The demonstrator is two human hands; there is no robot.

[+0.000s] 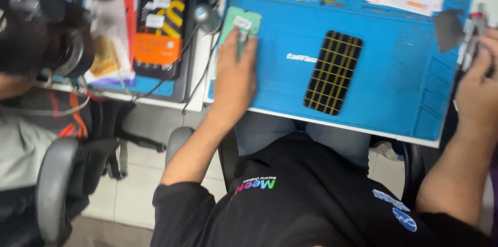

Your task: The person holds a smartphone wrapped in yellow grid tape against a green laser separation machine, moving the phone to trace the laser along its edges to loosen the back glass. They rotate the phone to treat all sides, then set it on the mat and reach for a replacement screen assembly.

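Blue work mat [394, 71] on white desk; left hand [234, 78] flat on mat, tiled floor.

A single view is provided, taken from a camera worn on the head and directed steeply downward over the wearer's own chest and lap onto the worktop [363, 128], which is seen from its near edge at close range. The frame is tilted, so that the near edge of the blue mat [394, 71] is shown running down toward the right, and the picture is slightly blurred. The left hand [236, 78] is taken in at centre-left, the right hand [477, 91] is cut by the right border, and a neighbouring chair [52, 185] is included at the left.
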